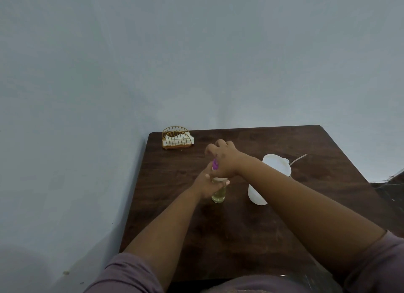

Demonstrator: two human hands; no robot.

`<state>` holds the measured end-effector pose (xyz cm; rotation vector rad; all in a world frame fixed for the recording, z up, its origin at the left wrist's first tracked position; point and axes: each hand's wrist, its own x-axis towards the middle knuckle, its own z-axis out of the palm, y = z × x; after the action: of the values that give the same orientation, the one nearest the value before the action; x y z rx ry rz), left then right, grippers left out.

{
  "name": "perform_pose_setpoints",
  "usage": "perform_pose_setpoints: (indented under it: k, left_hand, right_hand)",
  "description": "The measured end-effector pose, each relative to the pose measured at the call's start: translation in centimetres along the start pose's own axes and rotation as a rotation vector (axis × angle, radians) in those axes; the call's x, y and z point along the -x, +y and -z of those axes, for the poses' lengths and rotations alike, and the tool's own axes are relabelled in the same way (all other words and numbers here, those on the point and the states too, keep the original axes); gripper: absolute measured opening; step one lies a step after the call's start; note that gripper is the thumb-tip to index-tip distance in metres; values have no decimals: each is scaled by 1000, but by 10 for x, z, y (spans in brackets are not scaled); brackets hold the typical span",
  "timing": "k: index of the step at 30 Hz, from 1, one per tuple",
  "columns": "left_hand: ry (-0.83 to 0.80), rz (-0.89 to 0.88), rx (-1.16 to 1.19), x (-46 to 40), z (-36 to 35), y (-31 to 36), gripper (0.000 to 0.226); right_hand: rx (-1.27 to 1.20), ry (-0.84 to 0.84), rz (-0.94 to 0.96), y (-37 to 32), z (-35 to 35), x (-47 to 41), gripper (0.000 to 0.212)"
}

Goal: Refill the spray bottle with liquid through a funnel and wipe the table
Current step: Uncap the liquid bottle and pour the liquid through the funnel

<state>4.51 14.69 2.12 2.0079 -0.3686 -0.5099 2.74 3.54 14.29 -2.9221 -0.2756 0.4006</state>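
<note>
The left hand (206,183) gripped the spray bottle (219,194), already holding liquid; the right hand (223,159) clasped its purple top (215,164); napkins (177,139) at eleven o'clock waited, wiping seemingly undone.

place: home dining corner | cues: dark wooden table (306,144), gold wire napkin holder (177,137), plain wall (196,52)

The dark brown wooden table (251,227) shows visible grain and a matt finish. The small clear spray bottle (219,195) is transparent and glossy, with a purple plastic spray head (215,164). The white funnel (276,165) appears to be smooth, matt plastic. The gold wire napkin holder (177,139) is thin metal holding white paper napkins (178,139).
</note>
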Motion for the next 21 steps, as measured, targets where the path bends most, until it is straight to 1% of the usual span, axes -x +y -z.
perform_pose_setpoints:
  k: [2,3,5,6,8,10,12,13,15,17,19,20,21]
  left_hand:
    - [-1,6,14,-1,0,-1,73]
    - [3,0,4,-2,-1,-2,72]
    - [8,0,-37,-2,0,-2,69]
    - [5,1,-48,-2,0,-1,70]
    - [-14,-26,-86,-1,1,2,70]
    - [-28,-79,-155,-2,1,2,70]
    - [-23,-94,-152,-1,1,1,72]
    - [-14,-72,-113,-1,1,1,72]
    - [-4,-31,-67,-1,1,-2,64]
    - [5,-19,-60,-3,0,-5,61]
    - [0,-20,-45,-2,0,-2,66]
    - [-4,-18,-47,-1,0,0,67]
    - [-14,-19,-60,-1,0,1,65]
  right_hand:
    - [92,94,-73,-1,-9,-2,54]
    - [75,110,-108,-1,-13,-2,49]
    - [75,67,-94,-4,-15,-1,38]
    - [100,13,-59,-4,-14,-1,38]
    - [149,-96,14,-4,-9,1,54]
    - [142,-116,66,-4,-5,3,64]
    - [93,-61,58,-4,-7,4,70]
    - [112,-11,32,-5,-9,3,68]
    - [132,91,-51,-4,-14,1,58]
    - [47,108,-134,-4,-17,0,47]
    - [68,24,-111,-2,-15,0,38]
    - [73,-41,-72,-1,-12,0,40]
    - [74,-96,-25,-1,-9,1,48]
